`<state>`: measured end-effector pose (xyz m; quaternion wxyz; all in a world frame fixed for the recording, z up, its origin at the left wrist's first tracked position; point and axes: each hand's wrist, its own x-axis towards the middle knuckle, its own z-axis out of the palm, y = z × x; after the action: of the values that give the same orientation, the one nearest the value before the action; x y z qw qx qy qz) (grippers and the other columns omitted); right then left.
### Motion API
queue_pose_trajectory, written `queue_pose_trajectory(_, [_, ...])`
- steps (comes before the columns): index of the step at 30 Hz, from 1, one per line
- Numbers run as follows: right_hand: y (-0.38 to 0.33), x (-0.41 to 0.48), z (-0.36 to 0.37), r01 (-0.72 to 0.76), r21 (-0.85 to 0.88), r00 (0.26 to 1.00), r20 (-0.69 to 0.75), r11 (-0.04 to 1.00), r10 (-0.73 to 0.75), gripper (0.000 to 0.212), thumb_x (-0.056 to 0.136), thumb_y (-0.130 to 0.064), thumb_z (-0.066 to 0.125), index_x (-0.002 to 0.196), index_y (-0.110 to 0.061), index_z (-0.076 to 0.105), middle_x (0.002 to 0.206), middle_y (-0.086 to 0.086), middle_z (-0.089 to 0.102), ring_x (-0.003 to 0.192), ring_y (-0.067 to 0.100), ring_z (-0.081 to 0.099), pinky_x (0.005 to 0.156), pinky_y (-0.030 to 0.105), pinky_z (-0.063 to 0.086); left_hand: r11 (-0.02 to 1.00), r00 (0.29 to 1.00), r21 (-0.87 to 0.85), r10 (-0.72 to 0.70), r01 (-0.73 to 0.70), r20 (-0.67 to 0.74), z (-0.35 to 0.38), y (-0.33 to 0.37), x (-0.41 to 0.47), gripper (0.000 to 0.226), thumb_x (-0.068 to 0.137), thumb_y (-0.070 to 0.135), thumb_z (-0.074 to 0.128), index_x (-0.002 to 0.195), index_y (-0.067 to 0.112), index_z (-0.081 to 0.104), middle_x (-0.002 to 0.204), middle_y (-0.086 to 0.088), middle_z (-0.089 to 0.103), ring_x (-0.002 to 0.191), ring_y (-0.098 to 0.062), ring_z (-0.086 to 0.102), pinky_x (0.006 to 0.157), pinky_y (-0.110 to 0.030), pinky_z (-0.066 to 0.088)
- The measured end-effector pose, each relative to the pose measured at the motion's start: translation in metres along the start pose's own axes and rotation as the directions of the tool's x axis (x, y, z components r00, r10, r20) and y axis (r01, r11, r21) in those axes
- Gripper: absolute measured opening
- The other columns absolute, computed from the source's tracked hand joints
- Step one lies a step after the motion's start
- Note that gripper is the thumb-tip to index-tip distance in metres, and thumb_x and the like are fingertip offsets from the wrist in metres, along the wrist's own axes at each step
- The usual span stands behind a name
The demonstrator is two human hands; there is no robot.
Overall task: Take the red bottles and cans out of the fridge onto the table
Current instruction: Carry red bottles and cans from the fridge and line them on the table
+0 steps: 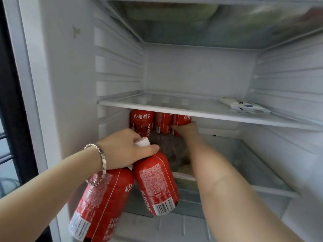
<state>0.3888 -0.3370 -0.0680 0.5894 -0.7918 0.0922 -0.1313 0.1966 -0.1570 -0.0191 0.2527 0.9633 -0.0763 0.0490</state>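
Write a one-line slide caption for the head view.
Left hand dangles two red juice bottles by their caps while the right hand reaches under the shelf for the rightmost of three more.

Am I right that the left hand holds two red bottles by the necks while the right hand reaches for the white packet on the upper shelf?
Not quite. In the head view the right hand reaches under the shelf to the red bottles at the back, not the white packet. The left hand does hold two red bottles.
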Motion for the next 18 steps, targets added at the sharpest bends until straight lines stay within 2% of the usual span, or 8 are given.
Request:
queue_pose_trajectory(4, [-0.005, -0.017, -0.006, 0.002, -0.104, 0.997, 0.072, 0.995, 0.006, 0.086, 0.063, -0.029, 0.086, 0.133, -0.008, 0.040, 0.132, 0.012, 0.055, 0.120, 0.026, 0.055, 0.097, 0.038, 0.046, 0.999, 1.000, -0.041, -0.007, 0.006, -0.011, 0.002, -0.004, -0.002, 0.044, 0.080, 0.059, 0.053, 0.077, 0.016, 0.065, 0.075, 0.003, 0.068, 0.066, -0.008, 0.062, 0.059, -0.018, 0.046])
queue_pose_trajectory(7, [-0.006, -0.055, -0.019, 0.040, -0.178, 0.984, 0.179, 0.983, -0.007, 0.088, 0.056, -0.037, 0.087, 0.132, -0.015, 0.047, 0.128, 0.006, 0.058, 0.116, 0.023, 0.057, 0.094, 0.037, 0.051, 0.999, 1.000, -0.036, -0.004, 0.004, -0.011, 0.003, -0.006, -0.003, 0.048, 0.080, 0.059, 0.053, 0.082, 0.013, 0.067, 0.080, -0.001, 0.069, 0.070, -0.011, 0.063, 0.064, -0.022, 0.048])
queue_pose_trajectory(10, [0.001, -0.097, -0.039, 0.101, -0.213, 0.968, 0.248, 0.972, -0.046, 0.073, 0.052, -0.035, 0.087, 0.117, -0.020, 0.058, 0.108, -0.001, 0.065, 0.095, 0.013, 0.063, 0.065, 0.022, 0.051, 1.000, 1.000, 0.023, 0.016, -0.016, 0.004, 0.001, -0.003, -0.005, 0.050, 0.082, 0.059, 0.051, 0.087, 0.012, 0.066, 0.083, -0.003, 0.070, 0.075, -0.014, 0.066, 0.068, -0.024, 0.050])
queue_pose_trajectory(11, [0.004, -0.111, -0.045, 0.118, -0.230, 0.963, 0.265, 0.966, -0.054, 0.078, 0.045, -0.039, 0.087, 0.115, -0.020, 0.059, 0.103, -0.003, 0.066, 0.089, 0.011, 0.063, 0.060, 0.020, 0.050, 0.999, 1.000, 0.037, 0.023, -0.024, 0.002, -0.001, -0.002, -0.006, 0.050, 0.082, 0.059, 0.051, 0.086, 0.012, 0.066, 0.083, -0.003, 0.070, 0.074, -0.014, 0.065, 0.068, -0.024, 0.051])
queue_pose_trajectory(13, [0.004, -0.131, -0.055, 0.124, -0.253, 0.956, 0.290, 0.960, -0.047, 0.106, 0.028, -0.049, 0.082, 0.125, -0.019, 0.051, 0.107, -0.003, 0.065, 0.093, 0.012, 0.064, 0.064, 0.022, 0.052, 0.998, 0.999, 0.042, 0.044, -0.044, -0.007, -0.002, 0.000, -0.006, 0.050, 0.083, 0.058, 0.051, 0.084, 0.010, 0.066, 0.083, -0.004, 0.070, 0.070, -0.013, 0.064, 0.066, -0.024, 0.051])
queue_pose_trajectory(15, [-0.002, -0.148, -0.061, 0.133, -0.208, 0.944, 0.324, 0.969, -0.060, 0.123, 0.026, -0.054, 0.082, 0.136, -0.019, 0.039, 0.120, -0.001, 0.060, 0.107, 0.018, 0.060, 0.081, 0.031, 0.052, 0.997, 0.998, 0.048, 0.060, -0.060, -0.004, -0.002, 0.002, -0.007, 0.050, 0.083, 0.057, 0.051, 0.083, 0.009, 0.066, 0.081, -0.004, 0.070, 0.066, -0.011, 0.063, 0.063, -0.022, 0.050])
queue_pose_trajectory(17, [-0.015, -0.158, -0.066, 0.146, -0.079, 0.938, 0.328, 0.986, -0.112, 0.113, 0.041, -0.059, 0.081, 0.136, -0.020, 0.036, 0.123, -0.004, 0.056, 0.111, 0.018, 0.056, 0.090, 0.035, 0.047, 0.996, 0.997, 0.055, 0.072, -0.072, -0.009, -0.002, 0.004, -0.008, 0.050, 0.083, 0.057, 0.052, 0.083, 0.009, 0.067, 0.080, -0.004, 0.071, 0.066, -0.011, 0.064, 0.062, -0.021, 0.049])
queue_pose_trajectory(18, [-0.023, -0.162, -0.067, 0.170, 0.003, 0.937, 0.310, 0.985, -0.162, 0.094, 0.054, -0.057, 0.079, 0.130, -0.020, 0.038, 0.117, -0.009, 0.055, 0.107, 0.015, 0.054, 0.087, 0.032, 0.045, 0.996, 0.997, 0.054, 0.078, -0.078, -0.012, -0.001, 0.005, -0.008, 0.050, 0.083, 0.057, 0.052, 0.082, 0.010, 0.067, 0.079, -0.004, 0.071, 0.066, -0.012, 0.064, 0.062, -0.022, 0.050])
